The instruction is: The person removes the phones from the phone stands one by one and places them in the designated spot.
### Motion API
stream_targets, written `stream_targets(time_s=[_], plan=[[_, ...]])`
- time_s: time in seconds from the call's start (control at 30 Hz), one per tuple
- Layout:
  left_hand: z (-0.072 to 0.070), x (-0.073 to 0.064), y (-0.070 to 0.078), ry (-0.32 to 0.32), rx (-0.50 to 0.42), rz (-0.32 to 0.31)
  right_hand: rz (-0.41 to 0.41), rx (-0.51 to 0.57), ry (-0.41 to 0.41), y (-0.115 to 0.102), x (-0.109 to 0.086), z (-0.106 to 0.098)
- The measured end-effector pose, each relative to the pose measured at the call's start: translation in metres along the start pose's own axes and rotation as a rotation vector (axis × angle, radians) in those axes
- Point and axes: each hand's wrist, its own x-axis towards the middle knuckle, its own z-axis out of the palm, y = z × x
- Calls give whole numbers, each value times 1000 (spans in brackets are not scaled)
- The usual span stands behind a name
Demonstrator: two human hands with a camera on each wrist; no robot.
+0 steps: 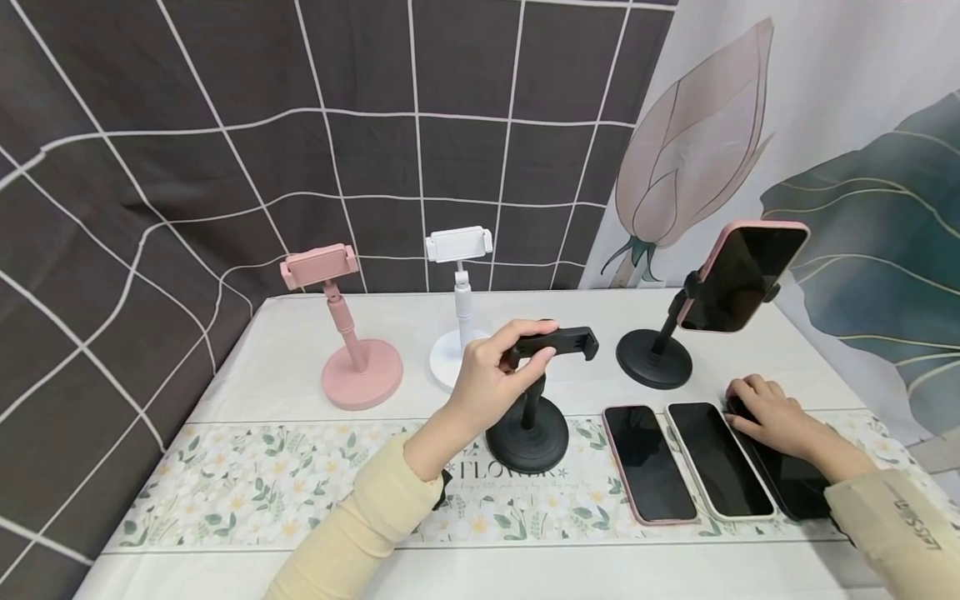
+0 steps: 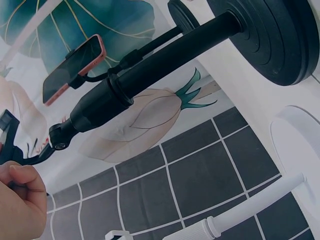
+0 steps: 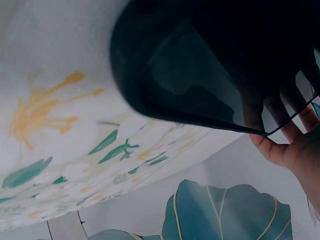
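My left hand (image 1: pixel 486 382) grips the black clamp (image 1: pixel 572 341) of a phone stand between thumb and fingers. The stand's round black base (image 1: pixel 527 446) is on the floral band of the tablecloth. In the left wrist view, its black post (image 2: pixel 180 52) shows at full length, and the clamp holds no phone. At the right, my right hand (image 1: pixel 772 417) holds the upper end of a black phone (image 1: pixel 801 487) lying on the cloth. Beside that phone lie a white-edged phone (image 1: pixel 720 458) and a pink-edged phone (image 1: pixel 649 467), both screen up.
Behind stand a pink phone stand (image 1: pixel 362 375) and a white phone stand (image 1: pixel 462 304), both with bare clamps. Another black stand (image 1: pixel 654 360) at the back right carries a pink-cased phone (image 1: pixel 742 279). A dark grid curtain (image 1: pixel 465 75) hangs close behind the table.
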Motion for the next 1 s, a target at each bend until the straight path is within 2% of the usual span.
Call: stream_targets(time_s=[0.3, 0.5, 0.6, 0.67, 0.87, 0.93, 1.0], plan=[[1, 0, 0, 9, 27, 1, 23, 30, -1, -1, 4, -1], [3, -1, 0, 83, 152, 61, 20, 57, -12, -3, 5, -1], [5, -2, -1, 114, 157, 47, 32, 63, -15, -4, 4, 0], [6, -3, -2, 108, 88, 10, 42, 66, -16, -4, 4, 1], [2, -8, -5, 29, -259, -179, 75, 85, -30, -6, 4, 5], [1, -11, -9, -9, -316, -239, 89, 93, -35, -6, 4, 4], [1, -16, -16, -69, -313, -274, 101, 86, -31, -8, 3, 2]])
